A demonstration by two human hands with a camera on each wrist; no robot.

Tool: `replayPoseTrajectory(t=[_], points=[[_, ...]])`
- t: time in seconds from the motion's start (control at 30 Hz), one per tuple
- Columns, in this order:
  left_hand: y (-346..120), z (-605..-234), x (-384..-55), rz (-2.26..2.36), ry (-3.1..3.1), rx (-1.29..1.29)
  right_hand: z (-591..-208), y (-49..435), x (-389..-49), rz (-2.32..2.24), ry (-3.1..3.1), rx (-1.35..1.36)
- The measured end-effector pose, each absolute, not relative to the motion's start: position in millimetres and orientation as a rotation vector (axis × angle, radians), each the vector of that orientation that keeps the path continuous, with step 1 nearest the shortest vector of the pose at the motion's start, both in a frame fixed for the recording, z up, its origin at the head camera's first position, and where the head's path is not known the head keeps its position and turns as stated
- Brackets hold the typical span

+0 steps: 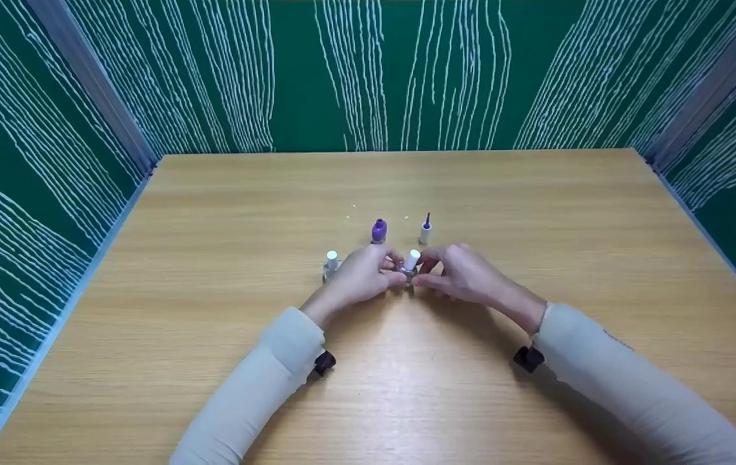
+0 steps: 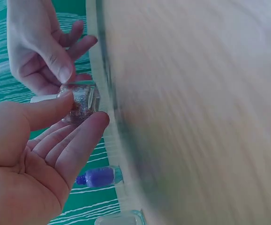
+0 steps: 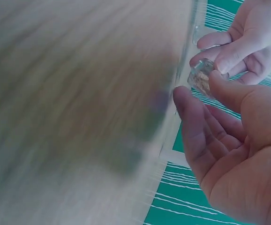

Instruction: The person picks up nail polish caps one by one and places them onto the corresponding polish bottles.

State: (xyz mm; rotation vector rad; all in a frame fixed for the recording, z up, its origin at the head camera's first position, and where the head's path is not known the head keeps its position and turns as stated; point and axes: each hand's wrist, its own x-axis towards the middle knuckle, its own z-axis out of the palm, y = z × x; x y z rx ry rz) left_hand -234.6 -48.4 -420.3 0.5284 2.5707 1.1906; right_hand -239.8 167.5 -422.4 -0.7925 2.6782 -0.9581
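Near the middle of the table, my left hand (image 1: 363, 274) pinches a small clear glass nail polish bottle (image 2: 85, 104) between thumb and fingers. Glittery contents show through its glass, and its white cap (image 1: 412, 259) leans slightly to the right. My right hand (image 1: 468, 274) is close on the other side, thumb at the bottle and the other fingers loosely bent, apart from the glass in the right wrist view. Just beyond the hands stands an uncapped purple nail polish bottle (image 1: 379, 230). Right of it, a white cap with its brush (image 1: 425, 232) stands brush upward.
Another white-capped nail polish bottle (image 1: 332, 258) stands left of my left hand, partly hidden by it. Tiny white bits (image 1: 354, 206) lie on the wooden table (image 1: 400, 181) behind the bottles. Green walls with white lines (image 1: 294, 77) enclose the far edge and sides.
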Motion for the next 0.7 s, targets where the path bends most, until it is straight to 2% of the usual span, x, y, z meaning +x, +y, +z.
replayPoseTrajectory(t=[0.37, 0.7], points=[[-43, -420, -239, 1.100, 2.687, 0.536, -423, 161, -249, -0.816, 2.800, -0.926], [-40, -426, -242, 1.029, 2.748, 0.595, -424, 162, -253, -0.786, 2.793, -0.868]])
